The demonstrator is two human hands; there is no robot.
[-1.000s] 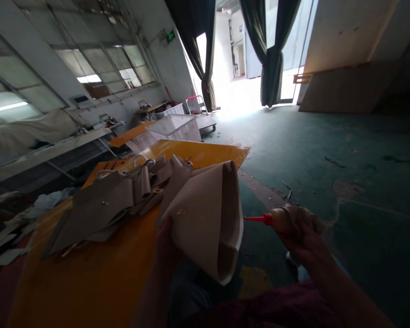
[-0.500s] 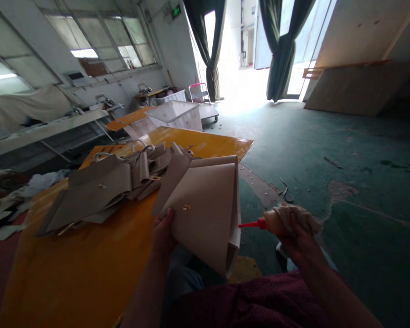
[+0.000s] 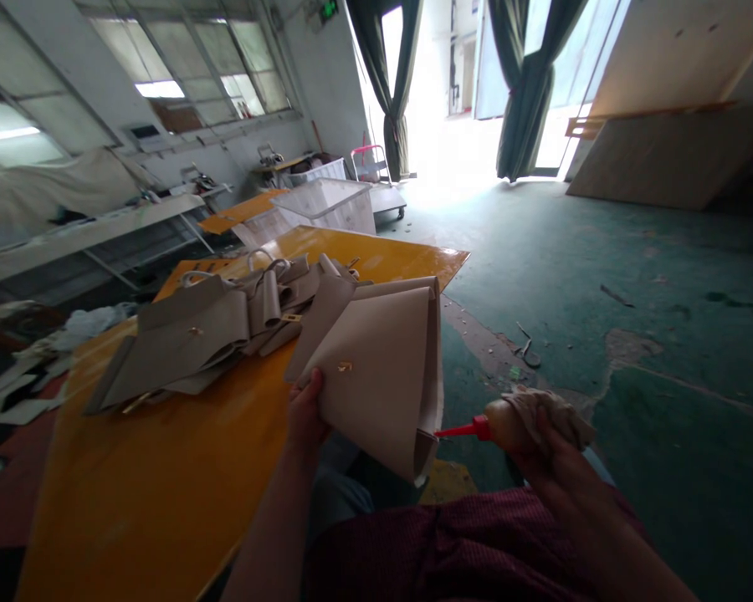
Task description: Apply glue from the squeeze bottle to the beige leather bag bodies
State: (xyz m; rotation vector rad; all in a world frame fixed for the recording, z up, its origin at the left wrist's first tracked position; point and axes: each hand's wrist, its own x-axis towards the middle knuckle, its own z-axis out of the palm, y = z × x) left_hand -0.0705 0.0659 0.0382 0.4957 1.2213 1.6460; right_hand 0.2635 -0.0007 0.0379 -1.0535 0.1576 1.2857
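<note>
A taupe bag piece (image 3: pixel 376 359) with a small gold clasp is tilted over the edge of the orange table (image 3: pixel 181 468). My left hand (image 3: pixel 307 410) grips its lower left side, thumb on the front face. Closed round a bottle (image 3: pixel 502 420) wrapped in a pale cloth (image 3: pixel 555 414), my right hand (image 3: pixel 545 447) points the red nozzle (image 3: pixel 461 430) left. The nozzle tip is at the piece's right edge, near the lower corner fold. More taupe bag parts (image 3: pixel 185 334) with gold fittings and handles lie piled on the table to the left.
Scissors (image 3: pixel 527 351) lie on the green floor (image 3: pixel 608 251). Beyond the table are translucent plastic bins (image 3: pixel 326 205) and a trolley (image 3: pixel 382 199). A long bench (image 3: pixel 88 234) runs along the left wall, with scraps (image 3: pixel 22 376) at the far left.
The red nozzle has moved down along the piece's right edge to the lower corner. The bag piece sits slightly higher in view, and the camera view has shifted a little.
</note>
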